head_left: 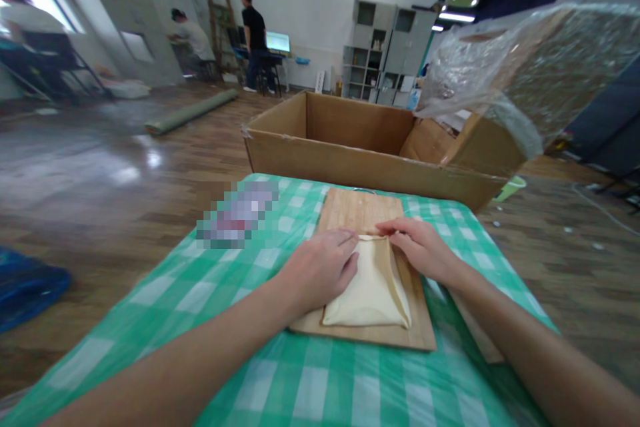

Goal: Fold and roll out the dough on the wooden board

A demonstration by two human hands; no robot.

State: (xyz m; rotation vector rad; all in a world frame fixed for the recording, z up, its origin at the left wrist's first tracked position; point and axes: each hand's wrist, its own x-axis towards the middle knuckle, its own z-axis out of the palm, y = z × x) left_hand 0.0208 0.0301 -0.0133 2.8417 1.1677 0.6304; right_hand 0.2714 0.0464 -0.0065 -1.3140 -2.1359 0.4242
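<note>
A: What does the thing between the hands look like?

B: A cream sheet [367, 290], roughly square and smooth, its right side turned up into a narrow raised fold. Whether it's cloth or dough, I can't tell.

A: Where is it?

B: On a wooden board [360, 209], toward the near end, with bare wood showing beyond it.

A: And the fingers?

B: The left hand [320, 267] lies over the far left part, fingers close together; the right hand [425, 248] has bent fingers at the far right corner. I can't tell whether either pinches the sheet.

A: What's underneath?

B: The worktop [285, 373], under a shiny green-and-white checked covering [175, 300]. A pixelated item [240, 213] sits at the far left; a flat wooden piece [480, 330] shows beside the right forearm.

A: And past that?

B: A big cardboard box [370, 168], with clear plastic wrap [575, 67] over its raised right part. Farther off, a rolled green mat [193, 113] lies on the wood-patterned floor [200, 157]. Someone in black [255, 30] stands by a lit monitor [277, 42], left of grey cabinets [377, 47].
</note>
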